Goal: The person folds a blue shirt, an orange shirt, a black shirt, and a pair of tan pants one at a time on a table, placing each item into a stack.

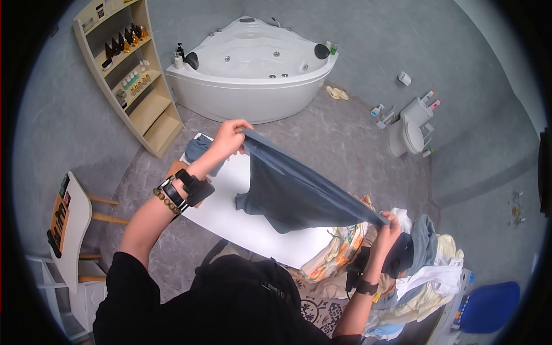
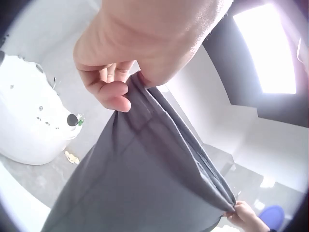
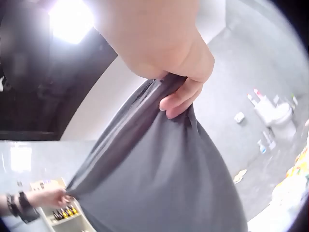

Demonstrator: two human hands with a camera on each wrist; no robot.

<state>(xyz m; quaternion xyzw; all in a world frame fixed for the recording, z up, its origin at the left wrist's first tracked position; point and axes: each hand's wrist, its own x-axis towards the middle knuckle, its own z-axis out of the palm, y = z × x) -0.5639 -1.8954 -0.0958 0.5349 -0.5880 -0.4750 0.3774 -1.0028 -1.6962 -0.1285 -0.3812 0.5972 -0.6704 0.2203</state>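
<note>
A dark grey garment (image 1: 287, 190) hangs stretched between both hands, its upper edge pulled taut and slanting down to the right in the head view. My left hand (image 1: 231, 138) pinches one top corner between thumb and fingers. At the other corner, my right hand (image 1: 390, 227) grips the cloth, lower and close beside a heap of clothes. In the left wrist view, two layers of the garment (image 2: 145, 164) part along the top edge. The lower part falls over the white table (image 1: 224, 198). Which kind of garment it is I cannot tell.
Folded dark blue-grey cloth (image 1: 197, 148) lies at the table's far left end. Heaped clothes (image 1: 431, 282) and a flower-patterned cloth (image 1: 336, 253) cover the right end. Beyond stand a shelf (image 1: 158, 112) with bottles, a corner bathtub (image 1: 247, 95) and a toilet (image 1: 409, 137). A white chair (image 1: 80, 224) stands left.
</note>
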